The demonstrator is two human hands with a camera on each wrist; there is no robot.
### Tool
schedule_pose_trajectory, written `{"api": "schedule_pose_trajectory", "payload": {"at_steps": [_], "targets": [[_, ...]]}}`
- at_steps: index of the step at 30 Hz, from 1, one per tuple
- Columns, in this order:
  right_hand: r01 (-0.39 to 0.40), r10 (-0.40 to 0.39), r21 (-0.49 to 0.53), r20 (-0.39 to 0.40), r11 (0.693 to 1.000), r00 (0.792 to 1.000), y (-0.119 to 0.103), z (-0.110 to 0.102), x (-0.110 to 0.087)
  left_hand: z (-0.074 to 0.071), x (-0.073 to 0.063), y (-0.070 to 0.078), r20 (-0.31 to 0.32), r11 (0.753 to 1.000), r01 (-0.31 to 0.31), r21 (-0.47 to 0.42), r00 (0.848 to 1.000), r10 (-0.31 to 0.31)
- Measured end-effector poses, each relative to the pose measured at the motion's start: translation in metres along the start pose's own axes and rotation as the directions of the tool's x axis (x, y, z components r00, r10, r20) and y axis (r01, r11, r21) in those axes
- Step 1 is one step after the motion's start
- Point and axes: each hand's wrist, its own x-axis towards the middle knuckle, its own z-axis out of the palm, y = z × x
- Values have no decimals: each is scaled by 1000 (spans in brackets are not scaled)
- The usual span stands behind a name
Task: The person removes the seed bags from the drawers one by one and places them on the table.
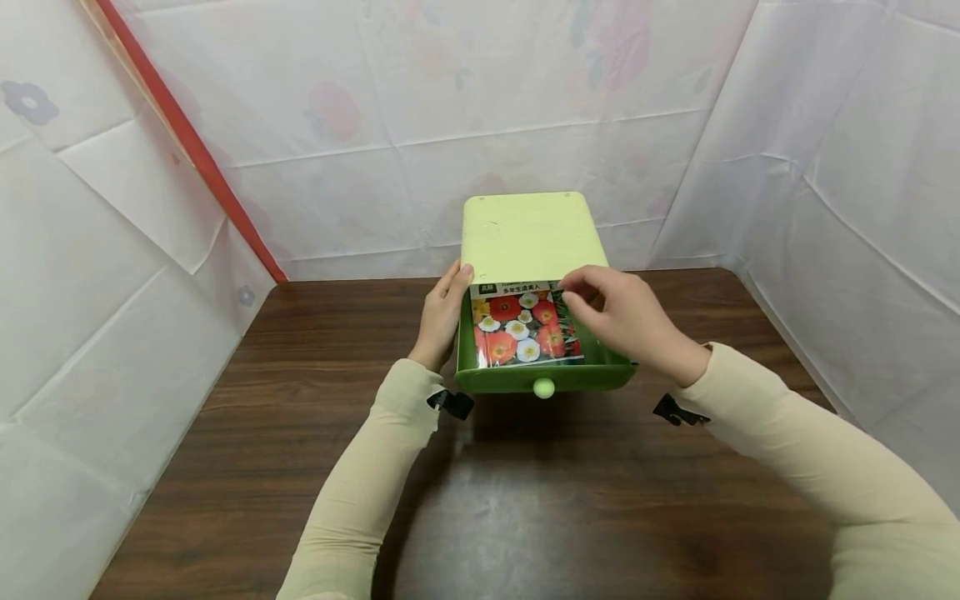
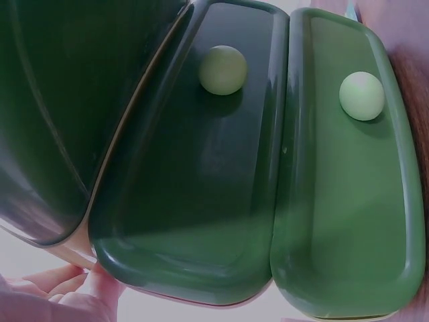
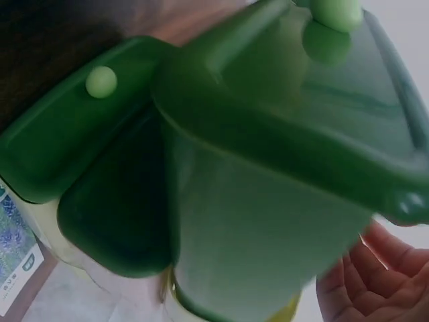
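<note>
A pale green drawer cabinet (image 1: 532,237) stands on the table, its dark green top drawer (image 1: 498,381) pulled out. A packet picturing red and white poppies (image 1: 517,329) lies flat in that drawer, its far end near the cabinet's front opening. My left hand (image 1: 442,317) rests against the cabinet's left side, thumb at the top's front corner. Above the drawer's right part, my right hand (image 1: 622,317) hangs near the packet's far right corner. Its fingers are loosely bent, with a gap between thumb and forefinger and nothing visible held.
Two lower drawers, a middle one (image 2: 188,174) and a bottom one (image 2: 348,188), are pushed in, each with a round knob. Beside the cabinet, a packet with purple flowers (image 3: 10,235) shows in the right wrist view. White sheeting (image 1: 420,167) surrounds the brown table (image 1: 300,358).
</note>
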Motion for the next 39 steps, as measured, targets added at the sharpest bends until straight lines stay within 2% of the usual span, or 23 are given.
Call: {"api": "schedule_pose_trajectory", "payload": {"at_steps": [5, 11, 18, 24, 27, 33, 39], "targets": [[-13, 20, -46, 146, 999, 989, -5, 8, 0, 1, 0, 0, -1, 1000, 2, -3, 1000, -2], [-28, 66, -122, 321, 992, 945, -5, 15, 6, 3, 0, -1, 3, 1000, 1, -9, 1000, -1], [-34, 105, -184, 388, 982, 915, -2, 22, 12, 2, 1, -2, 5, 1000, 6, -19, 1000, -6], [-41, 166, -259, 482, 965, 861, 0, 25, 16, 2, 1, -2, -9, 1000, 13, -18, 1000, -13], [-49, 192, -284, 502, 958, 843, 1, 25, 18, 2, 1, -2, -9, 1000, 16, -16, 1000, -16], [-31, 183, -290, 512, 957, 839, 3, 27, 18, 2, 1, -3, 0, 1000, 7, -10, 1000, -7], [-17, 154, -266, 502, 964, 851, 3, 29, 20, 3, 0, -1, -7, 1000, -18, -9, 1000, 17]]}}
